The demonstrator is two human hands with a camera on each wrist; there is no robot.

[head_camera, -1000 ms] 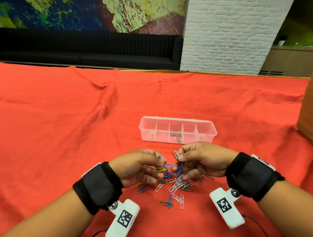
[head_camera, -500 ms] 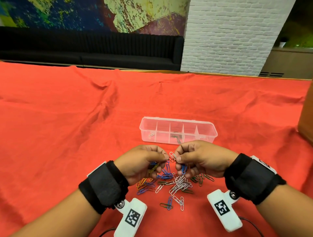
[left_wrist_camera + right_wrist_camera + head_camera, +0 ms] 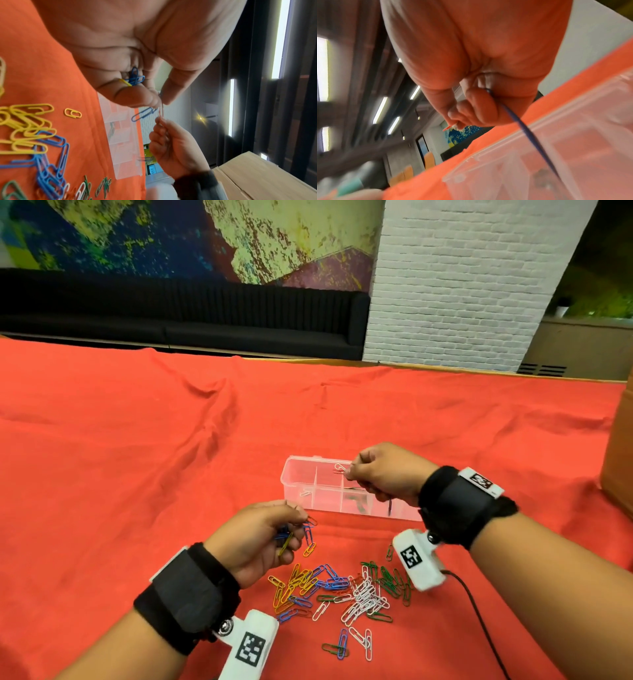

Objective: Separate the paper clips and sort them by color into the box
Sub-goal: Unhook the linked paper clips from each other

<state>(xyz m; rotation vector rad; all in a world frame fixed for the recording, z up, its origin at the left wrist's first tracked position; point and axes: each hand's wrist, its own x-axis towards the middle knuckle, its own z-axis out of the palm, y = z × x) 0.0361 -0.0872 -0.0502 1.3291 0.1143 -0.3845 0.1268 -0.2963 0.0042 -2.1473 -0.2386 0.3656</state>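
A clear plastic divided box (image 3: 297,492) lies on the red cloth. My right hand (image 3: 351,470) hovers over its middle compartments and pinches a red paper clip (image 3: 339,469) between thumb and forefinger. A dark blue clip (image 3: 524,129) sticks out from that hand's curled lower fingers. My left hand (image 3: 302,521) is nearer me, left of the box. It holds a bunch of blue and yellow clips (image 3: 134,79), and a blue clip (image 3: 143,114) hangs from its fingertips. A loose pile of paper clips (image 3: 346,590) in several colors lies below both hands.
Single clips sit in two box compartments, one pale (image 3: 305,493) and one dark (image 3: 358,505). A brown cardboard box (image 3: 620,460) stands at the right edge. A black cable (image 3: 479,614) trails from the right wrist camera. Wrinkled red cloth (image 3: 137,474) spreads to the left and back.
The hands were together above the pile, pulling clips apart. My right hand has since moved up and away to the box with the red clip. My left hand keeps its bunch.
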